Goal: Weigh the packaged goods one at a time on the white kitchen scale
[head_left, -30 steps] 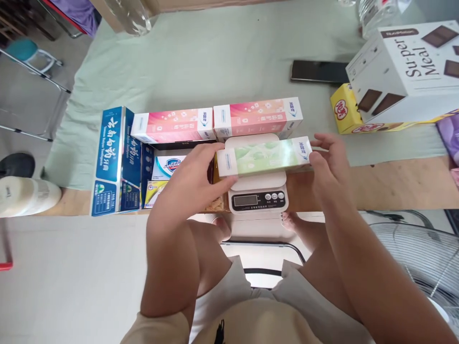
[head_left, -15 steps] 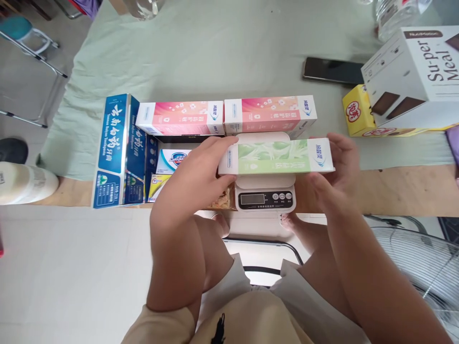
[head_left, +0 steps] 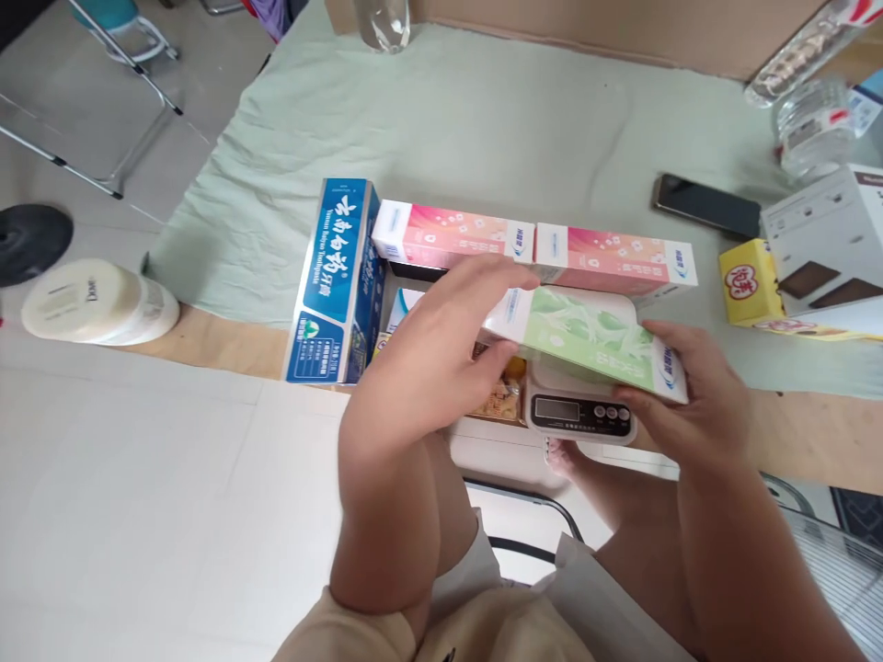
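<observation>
A green and white toothpaste box (head_left: 586,333) is held by its two ends above a white kitchen scale (head_left: 580,418). My left hand (head_left: 455,340) grips its left end between thumb and fingers. Around the right end closes my right hand (head_left: 696,395). The box is tilted, right end lower. Behind it two pink toothpaste boxes (head_left: 452,236) lie end to end on the cloth. On the left stands a blue toothpaste box (head_left: 332,276). Between that and the scale, partly hidden by my left arm, are a soap box (head_left: 402,310) and a packaged snack (head_left: 501,402).
A black phone (head_left: 708,204) lies at the right, near a yellow box (head_left: 743,285) and a white box (head_left: 814,244). Clear plastic bottles (head_left: 818,129) stand at the back right. A white tub (head_left: 103,303) sits at the left table edge. Cardboard (head_left: 586,32) borders the back.
The green box has gone from level to slanting, its right end dropping towards me. My head view has shifted left and turned, so the whole table appears further right.
</observation>
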The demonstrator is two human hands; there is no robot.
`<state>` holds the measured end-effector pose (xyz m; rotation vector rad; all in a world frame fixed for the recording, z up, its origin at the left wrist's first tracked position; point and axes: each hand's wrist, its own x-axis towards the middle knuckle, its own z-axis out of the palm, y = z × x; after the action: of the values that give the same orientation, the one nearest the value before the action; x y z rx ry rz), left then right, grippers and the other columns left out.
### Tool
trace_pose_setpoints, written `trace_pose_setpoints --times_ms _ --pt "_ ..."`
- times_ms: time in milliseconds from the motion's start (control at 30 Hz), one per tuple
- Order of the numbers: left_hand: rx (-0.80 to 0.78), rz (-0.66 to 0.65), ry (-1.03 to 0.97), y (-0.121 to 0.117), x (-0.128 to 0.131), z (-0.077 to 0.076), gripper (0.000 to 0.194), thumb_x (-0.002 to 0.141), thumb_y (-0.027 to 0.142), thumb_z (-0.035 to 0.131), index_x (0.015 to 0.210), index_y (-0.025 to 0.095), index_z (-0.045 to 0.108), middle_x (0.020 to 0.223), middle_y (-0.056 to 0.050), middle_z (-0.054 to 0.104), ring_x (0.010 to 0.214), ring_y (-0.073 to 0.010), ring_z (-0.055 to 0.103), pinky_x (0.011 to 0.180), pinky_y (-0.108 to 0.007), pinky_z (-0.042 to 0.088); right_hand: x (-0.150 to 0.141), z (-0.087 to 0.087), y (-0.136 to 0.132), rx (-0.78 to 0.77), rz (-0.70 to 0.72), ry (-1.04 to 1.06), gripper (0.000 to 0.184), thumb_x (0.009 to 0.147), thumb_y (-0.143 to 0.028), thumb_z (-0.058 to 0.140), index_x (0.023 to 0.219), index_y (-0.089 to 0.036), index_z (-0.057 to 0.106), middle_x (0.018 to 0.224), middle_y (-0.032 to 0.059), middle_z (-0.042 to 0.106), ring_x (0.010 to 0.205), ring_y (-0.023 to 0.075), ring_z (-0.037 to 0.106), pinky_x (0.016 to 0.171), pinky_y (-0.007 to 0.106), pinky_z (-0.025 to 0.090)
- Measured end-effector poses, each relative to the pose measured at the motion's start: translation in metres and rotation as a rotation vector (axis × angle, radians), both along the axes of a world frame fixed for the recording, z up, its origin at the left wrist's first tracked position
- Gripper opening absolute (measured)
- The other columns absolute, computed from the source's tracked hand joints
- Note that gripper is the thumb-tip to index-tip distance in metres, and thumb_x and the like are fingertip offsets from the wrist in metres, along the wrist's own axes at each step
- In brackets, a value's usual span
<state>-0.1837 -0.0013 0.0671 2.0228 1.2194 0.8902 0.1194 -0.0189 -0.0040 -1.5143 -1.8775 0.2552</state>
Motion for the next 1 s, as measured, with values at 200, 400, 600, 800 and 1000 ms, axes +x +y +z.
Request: trace_pose_setpoints --times_ms 200,400,600,800,1000 --pt "0.052 0.315 -0.304 -0.013 -0.032 0.007 0.026 0.098 0.017 0.064 0.122 0.027 0.063 0.133 -0.003 0.072 0.132 -0.0204 0.066 0.123 -0.044 0.053 -0.031 0.028 0.045 0.124 0.025 -0.121 0.066 0.071 -0.077 0.077 0.123 -0.037 0.072 0.114 0.0116 0.075 0.102 0.0344 0.073 0.084 0.051 0.058" --pt "-0.102 0.466 -0.243 -0.012 -0.055 -0.007 0.029 0.1 0.029 0.062 0.129 0.029 0.065 0.138 -0.005 0.071 0.133 -0.0283 0.067 0.118 -0.053 0.058 -0.081 0.046 0.107 0.164 0.152 -0.195 0.076 0.084 -0.083 0.062 0.13 -0.024 0.07 0.119 0.0169 0.074 0.108 0.0308 0.073 0.088 0.046 0.059" --pt "-0.065 0.44 -0.381 -0.008 -0.067 -0.029 0.035 0.101 0.034 0.066 0.135 0.03 0.067 0.145 -0.003 0.07 0.144 -0.0328 0.061 0.129 -0.056 0.049 -0.104 0.038 0.149 0.065 0.344 -0.26 0.085 0.085 -0.089 0.054 0.137 -0.022 0.063 0.127 0.0164 0.071 0.119 0.0326 0.07 0.101 0.056 0.058" --pt "-0.106 0.418 -0.433 -0.009 -0.071 -0.034 0.042 0.1 0.033 0.069 0.142 0.031 0.066 0.149 -0.002 0.068 0.149 -0.0349 0.057 0.131 -0.058 0.046 -0.096 0.03 0.165 -0.083 0.412 -0.313 0.078 0.084 -0.076 0.069 0.144 -0.028 0.059 0.131 0.0135 0.068 0.123 0.0326 0.067 0.106 0.057 0.057" --pt "-0.132 0.477 -0.348 -0.004 -0.071 -0.034 0.044 0.098 0.038 0.073 0.14 0.03 0.068 0.145 -0.002 0.071 0.145 -0.0362 0.061 0.128 -0.062 0.049 -0.1 0.027 0.158 -0.083 0.39 -0.314 0.073 0.084 -0.058 0.078 0.147 -0.027 0.055 0.142 0.0167 0.063 0.133 0.0359 0.062 0.116 0.062 0.05"
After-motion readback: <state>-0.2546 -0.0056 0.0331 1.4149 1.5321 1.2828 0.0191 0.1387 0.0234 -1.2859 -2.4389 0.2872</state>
